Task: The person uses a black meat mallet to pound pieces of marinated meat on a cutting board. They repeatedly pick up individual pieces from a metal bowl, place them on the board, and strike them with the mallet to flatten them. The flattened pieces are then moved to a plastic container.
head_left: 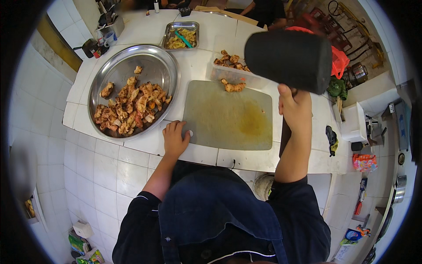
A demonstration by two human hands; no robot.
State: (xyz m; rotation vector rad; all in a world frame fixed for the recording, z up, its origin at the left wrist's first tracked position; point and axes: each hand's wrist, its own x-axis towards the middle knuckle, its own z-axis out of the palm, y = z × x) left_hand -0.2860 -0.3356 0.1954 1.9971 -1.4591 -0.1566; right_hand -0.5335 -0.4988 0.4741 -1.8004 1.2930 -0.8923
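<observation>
My right hand [299,108] is closed around the handle of a broad black cleaver [288,59], its blade raised high above the right side of the counter. Below and to the left lies a grey-green cutting board [220,119] with a yellowish-brown stain. One browned, knobbly piece of meat [233,86] rests near the board's far edge. My left hand [175,138] lies flat at the board's near left corner, fingers apart, holding nothing. Left of the board, a large oval steel tray [169,66] bears a heap of chopped browned meat [132,105], which looks like chicken.
Behind the board stands a clear plastic tub [217,75] of browned pieces, partly hidden by the cleaver. A small steel tray [196,33] with yellowish food and a teal utensil sits farther back. A red plastic bag [339,61] is at right. Someone in dark clothes [268,11] is across the counter.
</observation>
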